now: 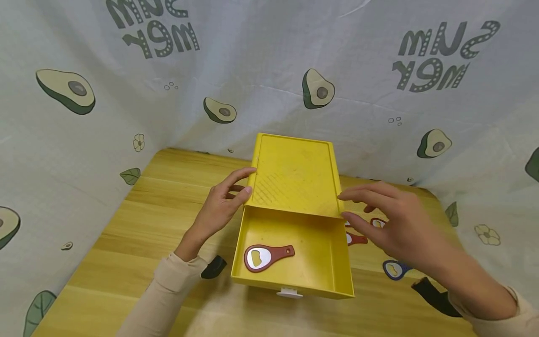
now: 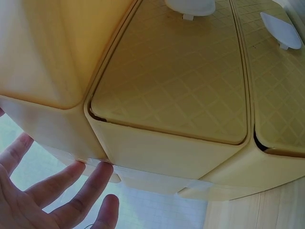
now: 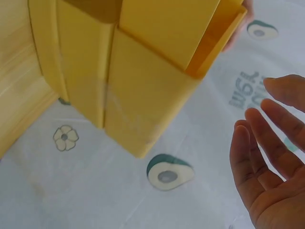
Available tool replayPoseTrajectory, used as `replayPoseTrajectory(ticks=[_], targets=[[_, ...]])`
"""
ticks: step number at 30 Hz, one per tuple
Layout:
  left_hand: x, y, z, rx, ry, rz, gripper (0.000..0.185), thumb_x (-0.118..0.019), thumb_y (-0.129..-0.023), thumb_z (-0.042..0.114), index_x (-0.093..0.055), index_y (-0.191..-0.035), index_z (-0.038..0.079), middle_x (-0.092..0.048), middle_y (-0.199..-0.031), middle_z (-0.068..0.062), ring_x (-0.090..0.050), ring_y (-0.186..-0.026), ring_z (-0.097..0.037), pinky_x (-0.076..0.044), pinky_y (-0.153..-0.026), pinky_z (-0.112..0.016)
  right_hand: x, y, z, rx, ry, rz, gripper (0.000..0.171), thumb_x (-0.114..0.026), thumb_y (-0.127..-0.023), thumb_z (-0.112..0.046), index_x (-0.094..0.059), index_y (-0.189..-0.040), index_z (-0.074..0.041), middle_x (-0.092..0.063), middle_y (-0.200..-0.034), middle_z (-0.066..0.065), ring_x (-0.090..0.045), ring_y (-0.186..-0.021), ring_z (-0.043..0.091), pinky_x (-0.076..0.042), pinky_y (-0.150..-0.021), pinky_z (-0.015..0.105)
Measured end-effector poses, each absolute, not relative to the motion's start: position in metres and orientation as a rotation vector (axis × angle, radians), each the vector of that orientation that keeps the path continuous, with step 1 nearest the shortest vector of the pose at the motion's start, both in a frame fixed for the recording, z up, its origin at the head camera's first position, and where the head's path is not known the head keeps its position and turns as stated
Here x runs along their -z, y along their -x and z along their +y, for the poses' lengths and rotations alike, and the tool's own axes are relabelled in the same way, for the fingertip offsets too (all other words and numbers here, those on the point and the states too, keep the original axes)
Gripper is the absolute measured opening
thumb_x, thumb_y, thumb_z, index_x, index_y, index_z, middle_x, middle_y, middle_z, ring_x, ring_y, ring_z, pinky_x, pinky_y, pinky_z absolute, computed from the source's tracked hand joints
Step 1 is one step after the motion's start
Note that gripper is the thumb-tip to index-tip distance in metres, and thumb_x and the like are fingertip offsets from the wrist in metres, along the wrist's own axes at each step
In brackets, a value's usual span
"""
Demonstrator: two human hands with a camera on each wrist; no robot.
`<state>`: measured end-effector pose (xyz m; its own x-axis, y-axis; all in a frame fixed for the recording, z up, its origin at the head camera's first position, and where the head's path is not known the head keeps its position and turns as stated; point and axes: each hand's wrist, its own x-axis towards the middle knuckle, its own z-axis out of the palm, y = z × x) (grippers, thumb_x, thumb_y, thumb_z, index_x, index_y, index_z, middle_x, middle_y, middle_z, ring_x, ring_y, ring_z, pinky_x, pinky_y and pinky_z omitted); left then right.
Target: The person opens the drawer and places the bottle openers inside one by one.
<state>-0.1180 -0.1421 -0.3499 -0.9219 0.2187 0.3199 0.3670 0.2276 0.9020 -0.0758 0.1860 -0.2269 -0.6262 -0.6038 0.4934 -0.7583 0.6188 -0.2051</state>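
Observation:
A yellow drawer cabinet (image 1: 294,173) stands on the wooden table with its top drawer (image 1: 322,252) pulled out. Inside that drawer, toward the left, lies a red-rimmed bottle opener (image 1: 274,254). My left hand (image 1: 214,206) rests its fingertips and thumb along the cabinet's left side; in the left wrist view its fingers (image 2: 78,202) are spread against the side wall. Over on the right, my right hand (image 1: 396,220) hovers beside the cabinet's edge, holding nothing. The right wrist view has its fingers (image 3: 274,148) loosely bent and apart from the yellow wall.
Red bottle openers (image 1: 358,239) and a blue one (image 1: 394,270) lie on the table right of the cabinet, partly behind it and my right hand. Lower drawers (image 2: 171,76) with white knobs (image 2: 283,33) are closed. A curtain (image 1: 261,47) printed with avocados hangs behind.

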Motion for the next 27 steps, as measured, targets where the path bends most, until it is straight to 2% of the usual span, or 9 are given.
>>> replayPoseTrajectory(ticks=[2, 4, 5, 15, 22, 27], targets=[[0.349, 0.118, -0.142, 1.791, 0.567, -2.363, 0.042, -0.057, -0.103, 0.028, -0.053, -0.144, 0.029, -0.052, -0.148, 0.005, -0.066, -0.112, -0.023, -0.052, -0.092, -0.05, 0.226, 0.078, 0.192, -0.532, -1.033, -2.48, 0.034, -0.086, -0.079, -0.02, -0.075, -0.11, -0.017, -0.073, -0.104, -0.003, -0.063, -0.08, 0.01, -0.047, -0.073, 0.006], [0.349, 0.118, -0.142, 1.787, 0.567, -2.367, 0.042, -0.056, -0.103, 0.028, -0.053, -0.144, 0.029, -0.052, -0.148, 0.005, -0.066, -0.112, -0.023, -0.052, -0.093, -0.049, 0.226, 0.079, 0.198, -0.505, -0.983, -2.495, 0.049, -0.089, -0.066, -0.001, -0.075, -0.11, -0.017, -0.074, -0.104, -0.004, -0.063, -0.08, 0.011, -0.047, -0.074, 0.005], [0.349, 0.118, -0.142, 1.785, 0.566, -2.368, 0.042, -0.056, -0.103, 0.028, -0.053, -0.144, 0.029, -0.052, -0.148, 0.005, -0.066, -0.112, -0.023, -0.052, -0.093, -0.049, 0.226, 0.08, 0.201, -0.498, -0.966, -2.497, 0.05, -0.089, -0.065, 0.0, -0.075, -0.11, -0.017, -0.074, -0.104, -0.003, -0.064, -0.08, 0.011, -0.046, -0.075, 0.005], [0.347, 0.117, -0.141, 1.781, 0.555, -2.374, 0.042, -0.057, -0.102, 0.027, -0.053, -0.144, 0.028, -0.052, -0.149, 0.004, -0.066, -0.112, -0.024, -0.052, -0.093, -0.05, 0.237, 0.093, 0.224, -0.475, -0.932, -2.529, 0.046, -0.087, -0.068, 0.001, -0.074, -0.109, -0.014, -0.074, -0.104, 0.0, -0.066, -0.076, 0.01, -0.047, -0.073, 0.005], [0.346, 0.116, -0.141, 1.766, 0.546, -2.377, 0.042, -0.057, -0.102, 0.026, -0.053, -0.144, 0.028, -0.051, -0.149, 0.004, -0.066, -0.114, -0.025, -0.053, -0.094, -0.049, 0.247, 0.1, 0.239, -0.436, -0.915, -2.573, 0.047, -0.087, -0.068, 0.001, -0.073, -0.111, -0.012, -0.075, -0.104, 0.003, -0.066, -0.077, 0.016, -0.047, -0.072, 0.004], [0.346, 0.116, -0.14, 1.766, 0.545, -2.378, 0.042, -0.057, -0.102, 0.025, -0.053, -0.144, 0.028, -0.051, -0.149, 0.004, -0.066, -0.114, -0.025, -0.052, -0.093, -0.046, 0.257, 0.102, 0.254, -0.418, -0.861, -2.635, 0.047, -0.087, -0.069, 0.0, -0.073, -0.113, -0.012, -0.074, -0.107, 0.006, -0.068, -0.08, 0.022, -0.052, -0.068, 0.013]])
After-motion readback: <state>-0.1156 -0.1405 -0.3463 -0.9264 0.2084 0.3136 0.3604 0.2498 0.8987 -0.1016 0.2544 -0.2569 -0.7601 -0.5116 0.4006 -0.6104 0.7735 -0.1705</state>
